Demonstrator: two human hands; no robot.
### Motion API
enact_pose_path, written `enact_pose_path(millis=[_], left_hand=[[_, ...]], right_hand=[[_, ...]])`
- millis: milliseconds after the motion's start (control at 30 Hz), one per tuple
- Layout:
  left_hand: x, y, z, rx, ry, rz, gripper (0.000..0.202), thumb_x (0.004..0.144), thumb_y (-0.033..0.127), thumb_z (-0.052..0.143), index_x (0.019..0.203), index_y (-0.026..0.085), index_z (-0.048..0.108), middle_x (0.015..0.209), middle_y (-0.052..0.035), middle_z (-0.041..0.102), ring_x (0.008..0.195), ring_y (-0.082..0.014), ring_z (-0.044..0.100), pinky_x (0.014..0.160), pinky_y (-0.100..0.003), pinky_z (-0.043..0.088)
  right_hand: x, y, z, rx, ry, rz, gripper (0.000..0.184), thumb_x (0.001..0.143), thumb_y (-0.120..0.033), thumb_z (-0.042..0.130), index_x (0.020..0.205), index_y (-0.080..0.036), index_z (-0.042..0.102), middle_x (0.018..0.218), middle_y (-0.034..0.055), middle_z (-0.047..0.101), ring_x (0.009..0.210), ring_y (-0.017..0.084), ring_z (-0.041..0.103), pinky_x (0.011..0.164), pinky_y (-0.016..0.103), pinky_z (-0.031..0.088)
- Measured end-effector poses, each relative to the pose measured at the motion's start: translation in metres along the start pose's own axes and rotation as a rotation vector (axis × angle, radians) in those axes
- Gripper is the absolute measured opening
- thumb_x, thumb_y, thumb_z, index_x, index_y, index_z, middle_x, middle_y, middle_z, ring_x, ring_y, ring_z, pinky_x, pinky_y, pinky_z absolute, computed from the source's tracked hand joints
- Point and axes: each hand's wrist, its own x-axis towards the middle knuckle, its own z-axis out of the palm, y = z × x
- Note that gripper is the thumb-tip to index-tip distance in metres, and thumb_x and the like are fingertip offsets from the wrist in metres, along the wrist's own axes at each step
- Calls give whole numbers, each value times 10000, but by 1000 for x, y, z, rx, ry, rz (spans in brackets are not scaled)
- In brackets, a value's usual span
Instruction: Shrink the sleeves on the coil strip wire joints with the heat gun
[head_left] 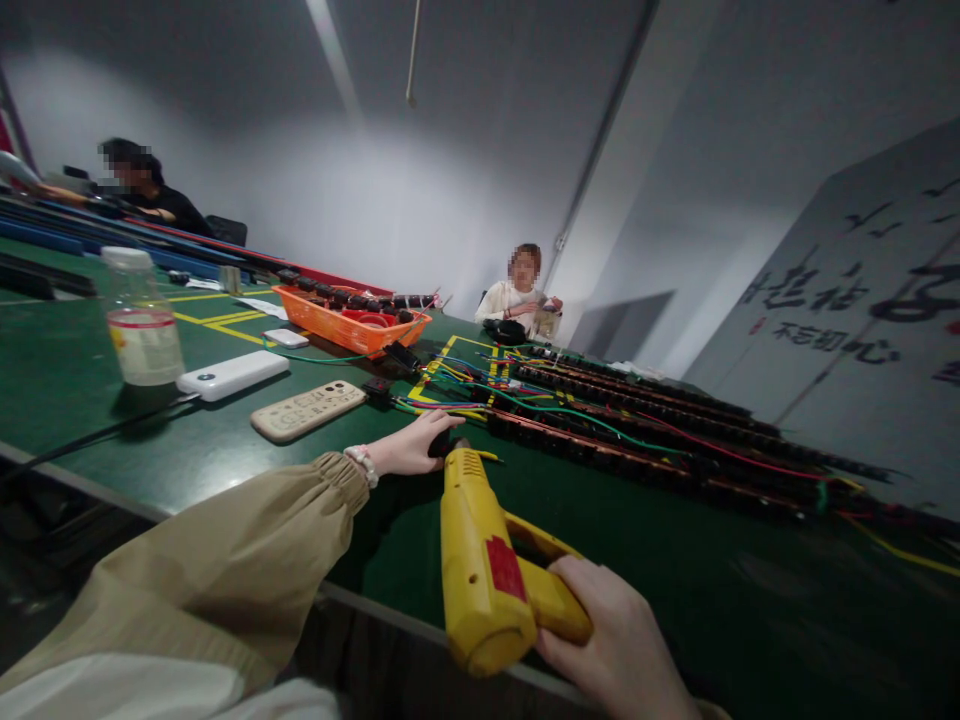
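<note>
My right hand is wrapped around the handle of a yellow heat gun with a red patch on its side. The heat gun's nozzle points away from me, over the green table. Just beyond the nozzle, my left hand pinches a small black piece, partly hidden by the fingers and the gun. A yellow wire end sticks out to the right of the nozzle. Behind my left hand runs a bundle of coloured wires, leading to long dark strips on the right.
On the green table lie a phone in a beige case and a white power bank. A bottle stands at the left. Farther back is an orange basket with dark parts. Two people sit across the table.
</note>
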Motion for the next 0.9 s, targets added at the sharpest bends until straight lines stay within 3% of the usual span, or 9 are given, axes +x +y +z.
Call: enact_pose_path(millis=[100, 167, 233, 400, 633, 767, 900], left_hand=[[-3, -3, -4, -15, 18, -40, 621, 751, 217, 609, 1340, 171, 416, 1283, -131, 481, 1224, -255, 444, 1086, -420, 352], [-5, -7, -6, 3, 20, -55, 612, 760, 231, 609, 1340, 174, 423, 1303, -133, 468, 1237, -256, 439, 1089, -416, 354], [-7, -10, -8, 33, 18, -51, 623, 760, 264, 630, 1344, 171, 433, 1329, -140, 448, 1261, -261, 423, 1101, -409, 344], [-7, -12, -9, 70, 14, -100, 753, 724, 320, 693, 1400, 170, 396, 1394, -162, 390, 1273, -282, 429, 1064, -398, 396], [-5, -14, -12, 67, 21, -186, 419, 905, 413, 460, 1230, 187, 597, 1297, -87, 574, 1198, -220, 525, 1061, -341, 379], [-5, -6, -17, 134, 73, -292, 373, 918, 438, 415, 1061, 233, 691, 1061, -37, 705, 985, -206, 639, 867, -285, 478], [-6, 4, -23, 342, 141, -439, 415, 894, 536, 417, 950, 264, 725, 902, -50, 726, 843, -233, 665, 697, -279, 467]], right_hand=[[0, 0, 0, 55, -6, 10, 309, 715, -408, 644, 962, -223, 627, 924, 41, 673, 818, 207, 630, 707, 311, 486], [-1, 2, 0, 92, 7, -4, 514, 722, -422, 650, 1197, -241, 572, 1091, 64, 658, 931, 227, 631, 788, 342, 494], [-2, 5, -1, 108, -12, -33, 608, 750, -440, 637, 1314, -264, 498, 1177, 71, 633, 993, 236, 620, 839, 366, 490], [-1, 8, -4, 92, -90, -32, 536, 794, -514, 590, 1265, -260, 559, 1145, 67, 649, 1005, 243, 617, 868, 389, 488], [-2, 7, -3, 74, -88, -2, 516, 749, -464, 642, 1223, -267, 592, 1152, 38, 652, 1029, 232, 616, 889, 365, 489], [-3, 7, -4, 60, -48, -12, 501, 734, -477, 651, 1190, -271, 617, 1127, 34, 665, 1005, 224, 632, 872, 344, 504], [-3, 14, -4, 44, -33, 0, 461, 730, -467, 646, 1155, -287, 638, 1110, 22, 673, 993, 224, 641, 863, 351, 515]])
